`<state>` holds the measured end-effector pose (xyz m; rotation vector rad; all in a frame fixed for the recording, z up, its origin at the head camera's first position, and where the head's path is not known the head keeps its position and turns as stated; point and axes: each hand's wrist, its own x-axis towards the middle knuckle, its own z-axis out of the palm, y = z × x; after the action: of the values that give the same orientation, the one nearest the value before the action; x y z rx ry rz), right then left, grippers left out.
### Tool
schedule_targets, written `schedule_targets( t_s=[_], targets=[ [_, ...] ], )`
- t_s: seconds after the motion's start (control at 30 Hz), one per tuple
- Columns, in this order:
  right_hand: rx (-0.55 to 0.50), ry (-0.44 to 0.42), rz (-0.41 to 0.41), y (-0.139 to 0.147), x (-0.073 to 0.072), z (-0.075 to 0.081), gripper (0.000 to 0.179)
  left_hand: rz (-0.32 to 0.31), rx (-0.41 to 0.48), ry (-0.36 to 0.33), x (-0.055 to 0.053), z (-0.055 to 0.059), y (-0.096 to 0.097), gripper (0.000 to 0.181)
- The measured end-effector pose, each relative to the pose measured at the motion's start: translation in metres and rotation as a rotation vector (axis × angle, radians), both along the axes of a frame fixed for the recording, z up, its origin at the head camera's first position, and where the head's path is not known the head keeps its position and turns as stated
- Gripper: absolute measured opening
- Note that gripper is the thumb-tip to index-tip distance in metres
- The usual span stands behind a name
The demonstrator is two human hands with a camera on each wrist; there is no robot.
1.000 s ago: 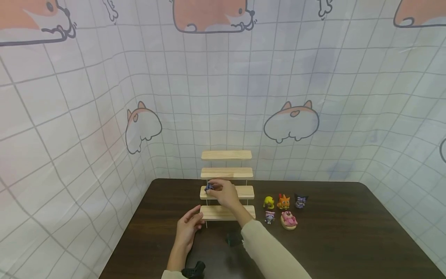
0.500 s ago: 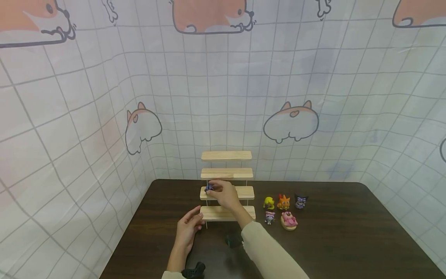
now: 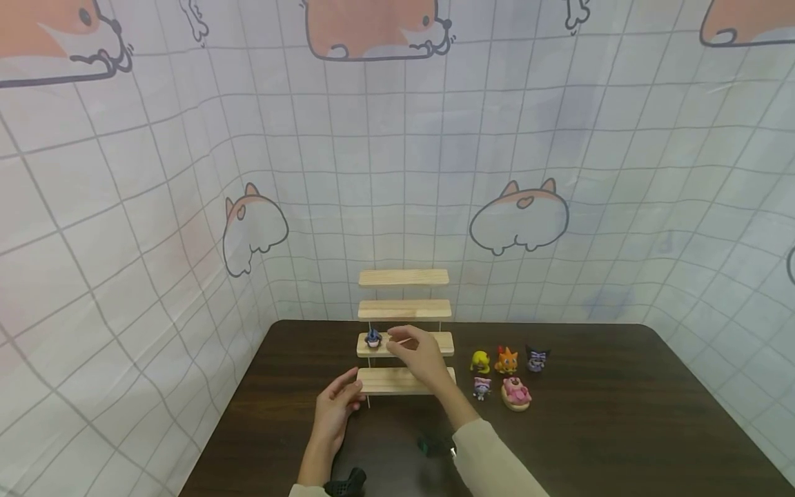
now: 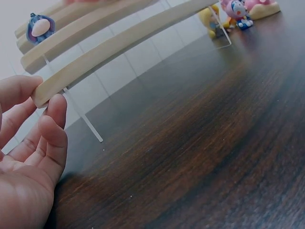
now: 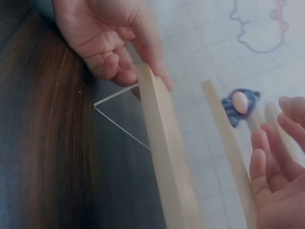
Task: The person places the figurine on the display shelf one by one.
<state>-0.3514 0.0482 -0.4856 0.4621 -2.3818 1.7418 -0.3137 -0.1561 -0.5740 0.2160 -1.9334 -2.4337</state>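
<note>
A tiered wooden display shelf (image 3: 404, 277) with clear supports stands at the table's back. On its second tier from the bottom, near the left end, a small blue donkey figurine (image 3: 373, 338) sits upright; its pale muzzle shows in the left wrist view. My right hand (image 3: 422, 355) is just right of the figurine, apart from it, fingers loosely bent and holding nothing. My left hand (image 3: 335, 407) pinches the left end of the lowest board (image 4: 95, 59) between thumb and fingers.
Right of the shelf, several figurines stand on the dark table (image 3: 596, 421): a yellow one (image 3: 479, 362), an orange one (image 3: 506, 360), a dark-eared one (image 3: 537, 359), a small pink-and-white one (image 3: 482, 388) and a pink bear (image 3: 516, 393). A patterned cloth backdrop surrounds the table.
My right hand has let go of the donkey figurine and moved a little to the right, leaving it on the tier. The left hand stays on the lowest board.
</note>
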Motion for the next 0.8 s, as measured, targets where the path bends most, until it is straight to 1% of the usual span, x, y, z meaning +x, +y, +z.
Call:
schedule_targets(
  t_s=[0.1, 0.37, 0.5, 0.63, 0.8],
  targets=[
    [-0.038, 0.018, -0.011, 0.015, 0.010, -0.003, 0.024, 0.001, 0.001, -0.004, 0.000, 0.001, 0.001, 0.051],
    [-0.157, -0.020, -0.023, 0.054, 0.036, -0.013, 0.027, -0.002, 0.007, -0.012, 0.000, 0.001, 0.003, 0.052],
    [-0.167, -0.035, -0.027, 0.068, 0.047, -0.015, 0.025, -0.003, 0.002, -0.004, 0.001, 0.000, 0.003, 0.052],
    [-0.156, -0.023, -0.031, 0.082, 0.052, -0.021, 0.020, -0.001, 0.003, -0.011, 0.001, 0.000, 0.003, 0.052],
    [-0.152, 0.027, -0.030, 0.097, 0.051, -0.024, 0.019, -0.002, 0.011, -0.016, -0.001, 0.000, 0.002, 0.053]
  ],
)
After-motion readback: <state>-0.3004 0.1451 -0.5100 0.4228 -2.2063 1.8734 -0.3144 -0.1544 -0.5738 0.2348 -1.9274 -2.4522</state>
